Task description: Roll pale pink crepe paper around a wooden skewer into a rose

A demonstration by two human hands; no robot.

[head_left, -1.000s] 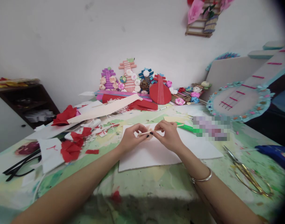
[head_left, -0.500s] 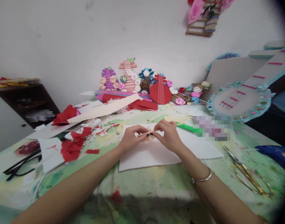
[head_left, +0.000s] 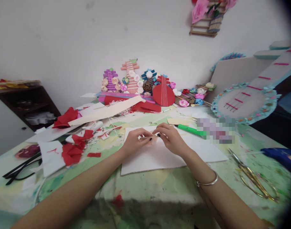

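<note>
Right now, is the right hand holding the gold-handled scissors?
No: the scissors lie on the green tablecloth, while the right hand is at a small peach piece.

The right hand [head_left: 172,139] has shifted slightly left; the pale stick has left view.

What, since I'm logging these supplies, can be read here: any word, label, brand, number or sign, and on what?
No readable text anywhere.
Blue tool: any marking too blurred to read.
White paper scrap: a red mark, no legible character.
Pixelated patch: anything written there is hidden.
</note>
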